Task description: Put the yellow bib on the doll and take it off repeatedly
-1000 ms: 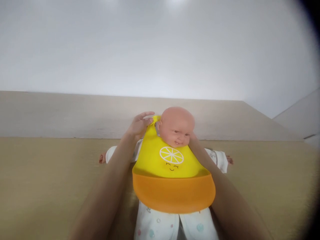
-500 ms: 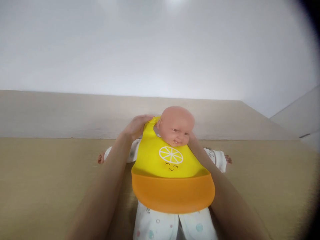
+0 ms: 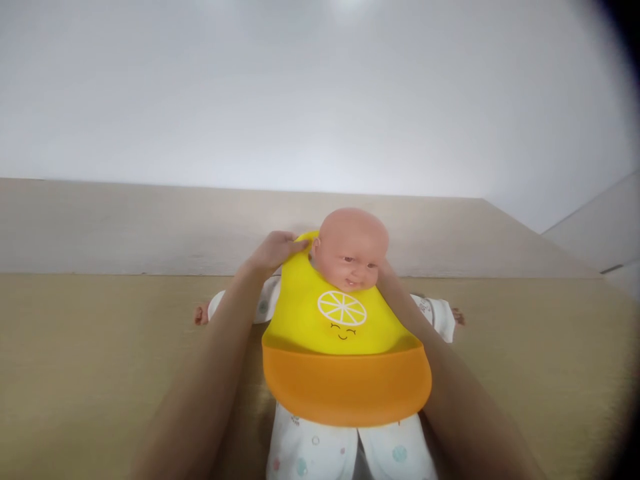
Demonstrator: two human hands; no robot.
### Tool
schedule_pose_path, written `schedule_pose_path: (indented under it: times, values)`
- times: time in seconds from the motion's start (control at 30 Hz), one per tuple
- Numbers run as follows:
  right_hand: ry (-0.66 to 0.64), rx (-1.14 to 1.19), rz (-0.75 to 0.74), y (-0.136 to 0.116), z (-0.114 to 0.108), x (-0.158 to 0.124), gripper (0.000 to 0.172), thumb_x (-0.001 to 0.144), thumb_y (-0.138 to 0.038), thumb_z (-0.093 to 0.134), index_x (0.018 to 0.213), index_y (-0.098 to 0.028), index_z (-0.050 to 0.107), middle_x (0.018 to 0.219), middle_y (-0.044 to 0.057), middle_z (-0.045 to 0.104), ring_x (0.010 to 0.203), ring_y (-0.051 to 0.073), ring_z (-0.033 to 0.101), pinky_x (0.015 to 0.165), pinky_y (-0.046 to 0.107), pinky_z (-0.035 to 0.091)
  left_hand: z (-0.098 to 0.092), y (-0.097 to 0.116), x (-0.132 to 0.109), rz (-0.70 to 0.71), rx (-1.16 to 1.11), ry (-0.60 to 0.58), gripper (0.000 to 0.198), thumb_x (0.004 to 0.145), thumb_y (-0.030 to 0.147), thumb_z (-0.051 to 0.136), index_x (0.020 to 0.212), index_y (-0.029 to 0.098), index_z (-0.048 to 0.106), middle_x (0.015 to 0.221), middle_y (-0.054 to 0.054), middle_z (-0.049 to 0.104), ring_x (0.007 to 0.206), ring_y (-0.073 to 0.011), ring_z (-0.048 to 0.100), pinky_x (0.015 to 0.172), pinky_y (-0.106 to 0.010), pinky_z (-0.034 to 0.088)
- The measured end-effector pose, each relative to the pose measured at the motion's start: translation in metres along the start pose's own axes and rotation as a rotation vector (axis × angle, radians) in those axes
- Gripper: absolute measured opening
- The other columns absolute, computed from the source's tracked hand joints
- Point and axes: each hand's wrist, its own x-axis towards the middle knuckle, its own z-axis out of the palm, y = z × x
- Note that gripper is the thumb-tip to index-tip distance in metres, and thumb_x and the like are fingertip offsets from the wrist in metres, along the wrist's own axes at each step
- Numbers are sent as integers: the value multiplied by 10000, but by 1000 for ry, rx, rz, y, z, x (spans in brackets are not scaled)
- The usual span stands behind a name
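Observation:
A baby doll (image 3: 353,250) in white printed clothes lies on its back on a tan surface (image 3: 100,360), arms spread. A yellow silicone bib (image 3: 340,320) with an orange catch pocket and a lemon print covers its chest. My left hand (image 3: 273,252) grips the bib's yellow neck strap beside the doll's head. My right hand reaches behind the doll's neck on the other side; only the wrist (image 3: 387,280) shows, the fingers are hidden by the head.
A pale wooden panel (image 3: 150,227) rises behind the doll, with a white wall (image 3: 300,93) above it. Another pale panel (image 3: 600,233) stands at the far right.
My left hand's fingers have closed down onto the bib strap and pressed it toward the doll's neck. The doll's head has shifted slightly up.

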Motion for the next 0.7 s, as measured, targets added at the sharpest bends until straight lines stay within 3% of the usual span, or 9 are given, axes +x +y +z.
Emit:
schedule_pose_path:
  times: [0.17,0.3,0.53,0.7]
  values:
    - [-7,0,34,1,-2,2,280,832,-404,490,850,-167,639,914,79,670,892,220,599,718,326,490,-2,-1,2,32,482,144,340,663,400,682,485,154,528,445,41,413,432,-81,369,432,-228,243]
    - [-12,-18,49,0,-3,6,289,834,-419,495,838,-170,641,894,84,670,880,238,595,713,345,497,-2,-1,4,43,602,205,397,665,407,660,422,168,456,423,64,267,438,-62,247,432,-240,155]
    - [-8,-56,31,2,-2,8,309,836,-430,486,884,-162,632,874,95,671,867,249,600,674,342,507,-12,2,2,49,293,140,310,616,408,735,543,135,608,489,13,504,463,-108,458,444,-232,303]
    - [-13,-118,-18,4,-3,6,291,850,-412,483,895,-169,637,931,102,674,901,265,591,709,371,515,-16,5,0,87,3,48,273,602,350,800,604,127,643,540,-6,591,461,-112,513,461,-233,384]
